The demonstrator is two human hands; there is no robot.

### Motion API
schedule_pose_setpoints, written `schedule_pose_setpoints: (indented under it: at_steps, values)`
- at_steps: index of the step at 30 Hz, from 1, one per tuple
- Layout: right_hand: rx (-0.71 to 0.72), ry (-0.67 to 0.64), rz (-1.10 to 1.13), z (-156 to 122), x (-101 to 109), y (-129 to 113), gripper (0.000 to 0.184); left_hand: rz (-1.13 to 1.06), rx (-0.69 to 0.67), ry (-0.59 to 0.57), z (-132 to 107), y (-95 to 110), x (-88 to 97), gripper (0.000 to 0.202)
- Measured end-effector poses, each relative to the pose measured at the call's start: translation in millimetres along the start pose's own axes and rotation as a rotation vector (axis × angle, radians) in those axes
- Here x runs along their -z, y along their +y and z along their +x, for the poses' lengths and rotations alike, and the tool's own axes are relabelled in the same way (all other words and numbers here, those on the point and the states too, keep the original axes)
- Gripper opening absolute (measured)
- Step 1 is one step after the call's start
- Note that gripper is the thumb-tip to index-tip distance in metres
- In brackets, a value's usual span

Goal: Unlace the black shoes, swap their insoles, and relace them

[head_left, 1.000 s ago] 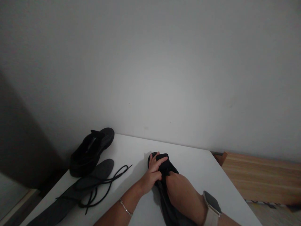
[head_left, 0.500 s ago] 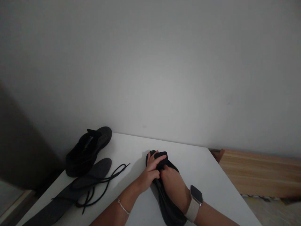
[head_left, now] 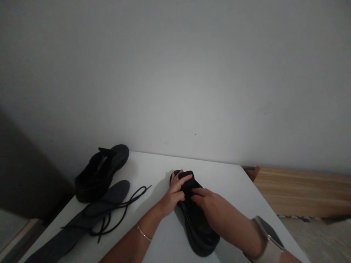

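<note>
A black shoe [head_left: 199,233] lies on the white table, its toe pointing away from me and its laces out. My left hand [head_left: 174,195] grips its front from the left, with fingers over the toe and the raised tongue [head_left: 186,176] and the thumb by the opening. From the right, my right hand [head_left: 207,202] holds the shoe's side, fingertips bent over the edge into the opening. Part of the shoe's right side is hidden by this hand. I wear a bracelet on the left wrist and a watch on the right.
To the left stands a second black shoe [head_left: 91,188], its tongue raised. Dark grey insoles [head_left: 119,191] lie beside it, with black laces [head_left: 124,215] looped over them. The white table [head_left: 153,164] meets a grey wall [head_left: 175,91]. Wooden boarding [head_left: 304,190] shows beyond its right edge.
My right hand has drawn back out of the shoe's opening toward the right, uncovering the inside and the heel. The left hand keeps its place on the front.
</note>
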State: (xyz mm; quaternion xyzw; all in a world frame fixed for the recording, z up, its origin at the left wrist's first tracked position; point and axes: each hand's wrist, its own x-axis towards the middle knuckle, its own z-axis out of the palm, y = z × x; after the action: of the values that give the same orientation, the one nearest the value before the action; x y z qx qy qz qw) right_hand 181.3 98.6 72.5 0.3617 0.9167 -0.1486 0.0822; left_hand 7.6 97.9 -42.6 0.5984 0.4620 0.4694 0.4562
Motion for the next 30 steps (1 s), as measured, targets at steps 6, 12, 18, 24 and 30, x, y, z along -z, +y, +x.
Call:
schedule_pose_setpoints:
  at_steps: [6,12,18,24,30]
  values:
    - [0.117,-0.107,0.054,-37.7,10.4,7.8,0.055,-0.025,-0.012,0.017,-0.5,-5.3,-1.6,0.087]
    - [0.171,-0.201,0.032,-43.8,3.5,10.0,0.055,-0.033,-0.016,0.020,0.4,-7.6,-3.2,0.087]
    - [0.205,-0.278,-0.102,-35.6,3.4,14.2,0.040,-0.033,-0.015,0.009,0.4,-5.4,-2.6,0.088]
    - [0.222,-0.363,-0.204,-22.1,1.9,12.2,0.032,-0.027,-0.021,0.002,-0.2,-2.2,-1.3,0.087]
    - [0.250,-0.469,-0.270,-11.3,7.5,3.6,0.025,-0.023,-0.024,-0.007,-1.0,-1.2,-0.5,0.087]
